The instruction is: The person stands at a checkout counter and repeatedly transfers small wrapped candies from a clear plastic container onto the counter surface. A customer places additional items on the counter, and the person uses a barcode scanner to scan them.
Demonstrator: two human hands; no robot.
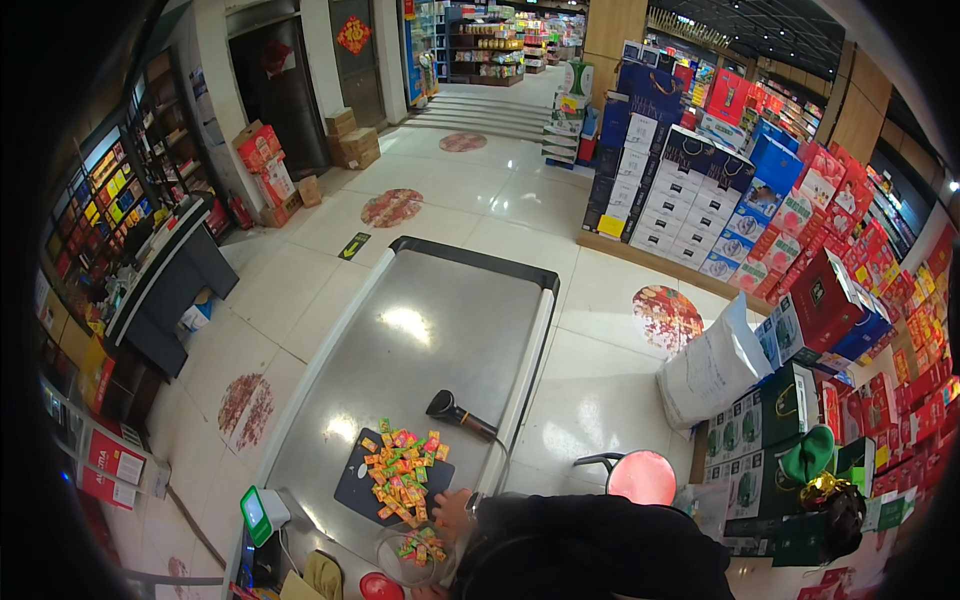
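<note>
Small wrapped candies point(401, 476) in orange, green and pink wrappers lie heaped on a dark mat point(352, 484) on the metal checkout counter point(450, 315). My right hand point(450, 511), with a watch at the wrist, is at the near right edge of the heap; its fingertips are too small to read clearly. Just below it is a clear plastic jar point(385, 553) with more candies in it. At the bottom edge, partly cut off, my left hand point(430, 592) holds the jar's near side. A red round lid point(381, 586) lies left of the jar.
A corded barcode scanner point(461, 415) lies right of the candies. A green-and-white display device point(262, 516) stands at the counter's left. Beyond are a red stool point(641, 478), a white sack point(712, 364) and stacked gift boxes point(675, 195). Another checkout counter point(165, 292) stands at left.
</note>
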